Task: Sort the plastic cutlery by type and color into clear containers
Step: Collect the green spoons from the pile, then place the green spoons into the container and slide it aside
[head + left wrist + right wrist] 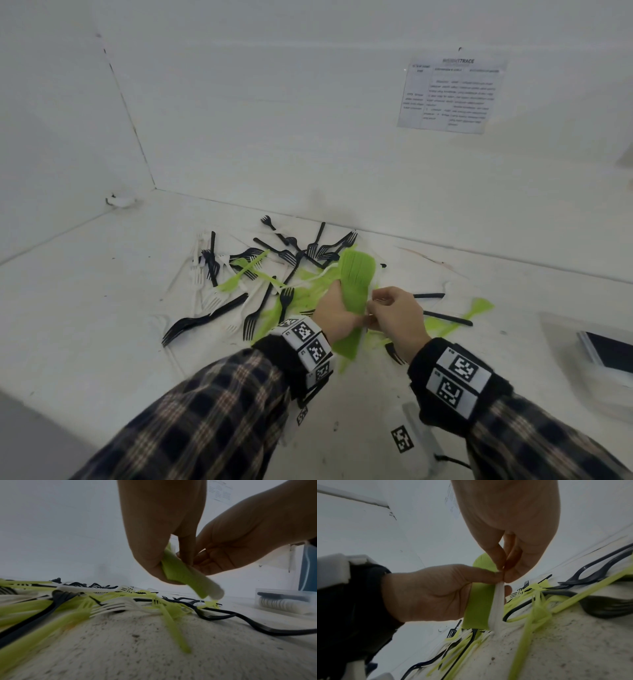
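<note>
Green fork stack (354,284), frame centre, above the desk (102,308): left hand (334,313) grips it; right hand (394,311) fingers (494,559) pinch a white piece (497,601) alongside. Risk: tugging could fan or spill the stack onto loose forks (260,274).

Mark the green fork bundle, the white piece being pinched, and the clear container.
green fork bundle (354,284): head view, mid-stack above the left hand's grip.
white piece (498,601): right wrist view, middle of its handle.
clear container (281,602): left wrist view, front wall.
</note>
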`<action>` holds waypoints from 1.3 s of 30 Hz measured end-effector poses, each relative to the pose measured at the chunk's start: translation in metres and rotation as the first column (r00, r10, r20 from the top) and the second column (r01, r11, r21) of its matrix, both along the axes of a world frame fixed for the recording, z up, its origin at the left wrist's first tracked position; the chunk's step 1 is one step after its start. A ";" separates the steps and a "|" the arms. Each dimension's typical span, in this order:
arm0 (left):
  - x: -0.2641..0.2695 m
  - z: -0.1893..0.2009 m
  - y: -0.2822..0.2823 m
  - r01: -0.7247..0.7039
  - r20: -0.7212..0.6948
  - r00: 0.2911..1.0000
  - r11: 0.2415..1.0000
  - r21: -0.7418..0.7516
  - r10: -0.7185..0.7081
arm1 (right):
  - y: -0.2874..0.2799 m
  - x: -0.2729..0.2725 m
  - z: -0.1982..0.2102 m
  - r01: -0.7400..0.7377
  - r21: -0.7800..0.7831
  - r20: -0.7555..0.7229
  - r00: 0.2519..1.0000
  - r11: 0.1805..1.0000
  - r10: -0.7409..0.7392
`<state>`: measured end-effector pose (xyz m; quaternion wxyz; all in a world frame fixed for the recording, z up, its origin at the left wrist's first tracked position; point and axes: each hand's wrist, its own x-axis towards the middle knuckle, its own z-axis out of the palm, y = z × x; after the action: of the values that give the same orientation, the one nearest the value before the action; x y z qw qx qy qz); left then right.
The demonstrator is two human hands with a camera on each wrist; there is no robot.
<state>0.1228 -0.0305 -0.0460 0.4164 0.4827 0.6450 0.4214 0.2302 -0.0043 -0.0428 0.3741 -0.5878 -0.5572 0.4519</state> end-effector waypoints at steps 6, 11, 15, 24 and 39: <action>0.025 0.001 -0.003 0.023 -0.165 0.986 0.999 0.042 -0.016 | 0.000 0.021 0.001 -0.029 -0.020 -0.068 0.997 0.999 0.028; 0.043 0.007 -0.002 0.115 -0.356 0.931 0.991 0.068 -0.083 | 0.001 0.046 0.006 -0.019 0.017 -0.015 1.000 1.000 0.020; 0.059 0.011 0.009 0.220 -0.609 0.777 0.975 0.025 -0.159 | -0.005 0.070 0.020 0.115 0.262 0.042 0.991 0.958 -0.131; 0.098 0.018 0.025 0.517 -0.982 -0.035 0.838 -0.176 -0.185 | 0.018 0.126 0.061 -0.520 -0.024 0.799 0.503 0.854 0.329; 0.171 0.010 0.050 0.704 -0.971 0.009 0.689 0.175 0.237 | 0.042 0.207 0.080 -0.466 -0.360 0.711 0.425 0.809 0.561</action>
<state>0.2939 0.0191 -0.0365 -0.2675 0.8507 0.4454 0.0794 0.4368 0.0375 0.0375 -0.1001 -0.5450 -0.7891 0.2651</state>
